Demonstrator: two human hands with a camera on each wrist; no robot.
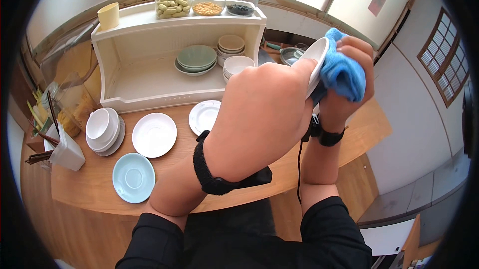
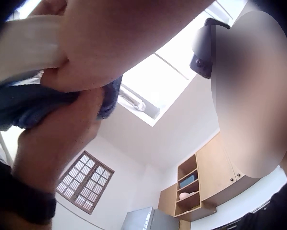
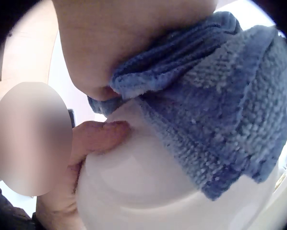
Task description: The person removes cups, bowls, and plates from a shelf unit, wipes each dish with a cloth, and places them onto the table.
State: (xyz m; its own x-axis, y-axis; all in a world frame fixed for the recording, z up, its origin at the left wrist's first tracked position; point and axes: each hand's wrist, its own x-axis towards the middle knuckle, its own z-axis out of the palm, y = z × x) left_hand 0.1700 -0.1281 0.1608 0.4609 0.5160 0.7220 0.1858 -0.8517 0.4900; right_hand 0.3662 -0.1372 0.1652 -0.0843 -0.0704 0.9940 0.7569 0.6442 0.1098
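Note:
My left hand (image 1: 264, 104) is raised over the table and grips a white plate (image 1: 317, 53) by its edge, the plate tilted nearly upright. On its far side, my right hand (image 1: 360, 55) holds a crumpled blue cloth (image 1: 344, 74) against the plate. The right wrist view shows the left thumb (image 3: 112, 134) lying on the white surface, with the cloth's ribbed folds spread over the rim. In the left wrist view the cloth (image 2: 33, 103) is bunched beneath the plate (image 2: 26, 45). Part of the plate is hidden by the left hand.
A white shelf (image 1: 179, 100) holds green dishes (image 1: 196, 57) and stacked bowls (image 1: 231, 44), with several glass jars (image 1: 173, 0) and a yellow cup (image 1: 108, 16) on top. On the wooden table lie white plates (image 1: 154, 135), a blue saucer (image 1: 133, 178), stacked dishes (image 1: 105, 132) and a chopstick holder (image 1: 69, 152).

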